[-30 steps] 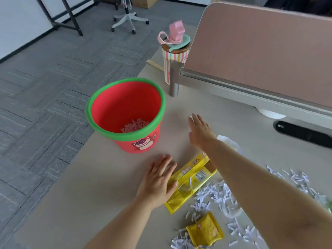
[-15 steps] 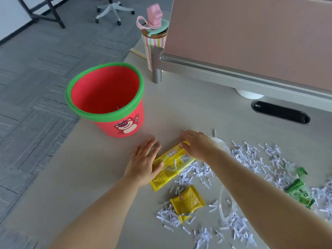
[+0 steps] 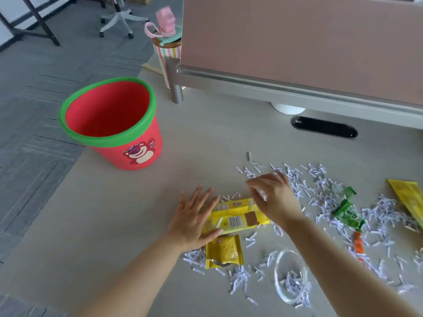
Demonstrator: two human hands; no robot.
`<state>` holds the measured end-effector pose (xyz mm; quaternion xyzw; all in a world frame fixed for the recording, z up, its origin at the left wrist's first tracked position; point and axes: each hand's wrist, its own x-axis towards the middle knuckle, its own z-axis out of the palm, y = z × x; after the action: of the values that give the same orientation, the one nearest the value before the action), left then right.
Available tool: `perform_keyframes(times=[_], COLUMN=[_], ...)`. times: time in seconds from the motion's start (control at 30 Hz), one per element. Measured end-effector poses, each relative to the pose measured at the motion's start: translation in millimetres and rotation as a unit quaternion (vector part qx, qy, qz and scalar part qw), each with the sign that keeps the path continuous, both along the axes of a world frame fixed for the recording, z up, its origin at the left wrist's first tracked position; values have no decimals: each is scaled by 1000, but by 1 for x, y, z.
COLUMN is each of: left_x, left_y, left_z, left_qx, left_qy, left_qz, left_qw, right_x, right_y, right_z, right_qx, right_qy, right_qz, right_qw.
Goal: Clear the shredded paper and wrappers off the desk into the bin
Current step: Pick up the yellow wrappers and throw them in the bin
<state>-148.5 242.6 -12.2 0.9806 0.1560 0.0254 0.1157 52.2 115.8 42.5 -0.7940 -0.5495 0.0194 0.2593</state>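
Observation:
A red bin with a green rim stands on the desk at the left. A long yellow wrapper lies flat in front of me. My left hand rests open with spread fingers on its left end. My right hand hovers over its right end, fingers curled and apart, holding nothing I can see. A small yellow wrapper lies just below. White shredded paper is scattered to the right, with a green wrapper, an orange wrapper and another yellow wrapper.
A pink partition with a metal rail closes the desk's far side. A striped cup with a pink lid stands at its left end. A black cable slot and a clear plastic film are on the desk. The desk's left edge drops to grey floor.
My right hand drew back from near the bin to the long yellow wrapper's right end. My left hand stayed on the wrapper's left end, and the wrapper has turned more level. The view shifted right.

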Motion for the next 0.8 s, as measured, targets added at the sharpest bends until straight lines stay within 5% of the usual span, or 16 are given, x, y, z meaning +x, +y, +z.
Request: perform_keyframes(times=[0.13, 0.27, 0.37, 0.6, 0.8], left_x=[-13, -19, -1, 56, 85], left_y=[-30, -52, -53, -40, -45], left_z=[3, -3, -2, 2, 1], left_qx=[19, 23, 18, 18, 18], left_qy=[-1, 46, 95, 123, 202], left_qz=[-32, -72, -51, 3, 10], left_qw=[999, 996, 994, 992, 979], right_x=[28, 23, 9, 31, 42], right_y=[-70, -129, -140, -105, -62], right_z=[5, -14, -31, -35, -35], right_qx=[32, -201, -310, -314, -307], right_qy=[32, 109, 40, -16, -39], right_qz=[-107, -47, 4, -56, 37], right_qw=[993, 973, 950, 947, 950])
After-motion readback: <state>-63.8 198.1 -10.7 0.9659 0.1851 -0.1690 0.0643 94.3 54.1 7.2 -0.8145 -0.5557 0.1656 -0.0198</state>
